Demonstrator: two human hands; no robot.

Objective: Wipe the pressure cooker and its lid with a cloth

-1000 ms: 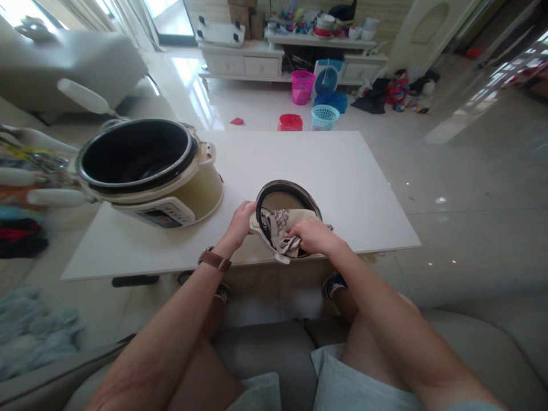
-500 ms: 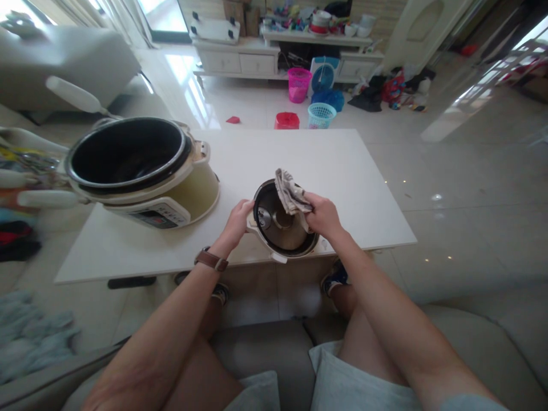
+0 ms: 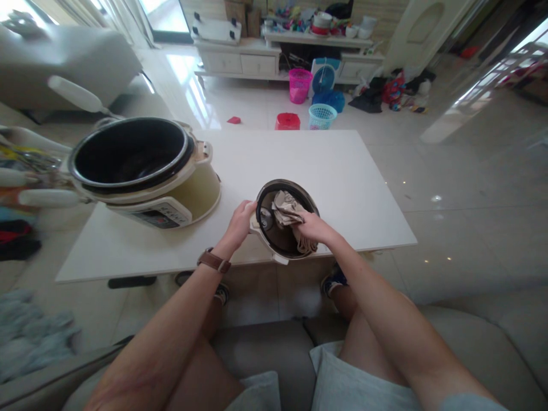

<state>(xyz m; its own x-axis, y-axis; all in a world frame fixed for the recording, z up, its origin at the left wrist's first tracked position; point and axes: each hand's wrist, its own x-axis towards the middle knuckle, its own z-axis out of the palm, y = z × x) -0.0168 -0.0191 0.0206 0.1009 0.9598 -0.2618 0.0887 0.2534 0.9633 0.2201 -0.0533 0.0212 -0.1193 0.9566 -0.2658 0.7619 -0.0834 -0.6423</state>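
Observation:
A round cooker lid (image 3: 274, 237) lies upside down near the front edge of the white table (image 3: 342, 165), its dark inner side facing up. My left hand (image 3: 240, 220) grips the lid's left rim and wears a brown watch at the wrist. My right hand (image 3: 312, 226) is closed on a crumpled beige cloth (image 3: 285, 208) and presses it into the lid's inside. The open electric pressure cooker (image 3: 141, 168) with its dark inner pot stands on the table's left part.
I sit on a grey sofa, knees under the table edge. White handles and clutter lie at the far left. Pink, red and blue baskets (image 3: 299, 85) stand on the glossy floor beyond the table, before a white cabinet. A grey rug lies lower left.
My right hand lifted the cloth above the lid half a second ago, then brought it back down inside the lid. My left hand kept its hold on the rim.

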